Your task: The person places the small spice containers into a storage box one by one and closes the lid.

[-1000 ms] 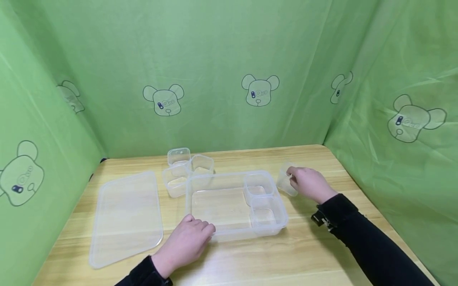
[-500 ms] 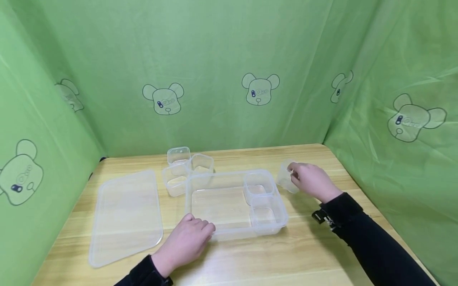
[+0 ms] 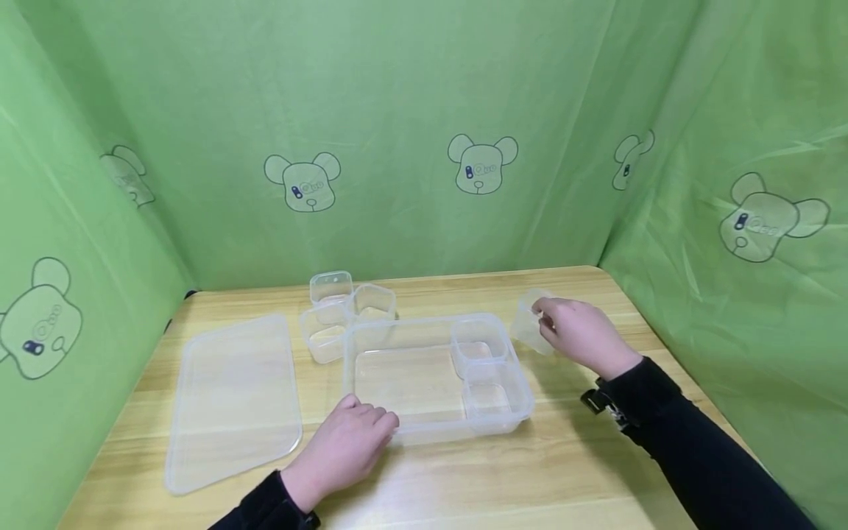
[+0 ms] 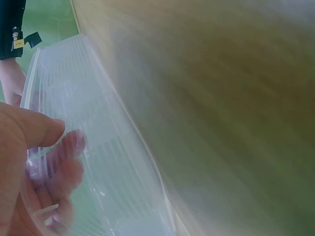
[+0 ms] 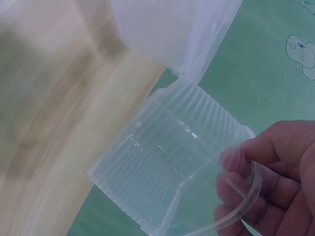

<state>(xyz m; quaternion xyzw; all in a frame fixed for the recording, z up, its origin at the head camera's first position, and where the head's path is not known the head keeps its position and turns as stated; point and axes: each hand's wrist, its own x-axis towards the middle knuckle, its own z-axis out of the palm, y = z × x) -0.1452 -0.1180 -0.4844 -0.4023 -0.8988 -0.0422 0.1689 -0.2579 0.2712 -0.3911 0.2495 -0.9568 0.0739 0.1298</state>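
Note:
A large clear plastic food box (image 3: pixel 411 383) stands on the wooden table. My left hand (image 3: pixel 344 445) grips its near wall at the rim; the left wrist view shows the thumb (image 4: pixel 47 130) outside and the fingers inside, seen through the plastic. Inside the box, along its right end, sit two small clear cups, a far one (image 3: pixel 478 344) and a near one (image 3: pixel 489 394). Just right of the box, my right hand (image 3: pixel 586 335) pinches the rim of another small clear cup (image 5: pixel 162 152) between thumb and fingers. That ribbed cup is tilted, close over the table.
Three more clear cups, a back one (image 3: pixel 331 288), a right one (image 3: pixel 375 303) and a front one (image 3: pixel 324 335), stand together behind the box's left corner. A flat clear lid (image 3: pixel 235 401) lies to the left. Green cloth (image 3: pixel 397 221) encloses the table's back and sides.
My right hand has shifted slightly up and away with its cup, which has tipped further. The left hand and the box have stayed put.

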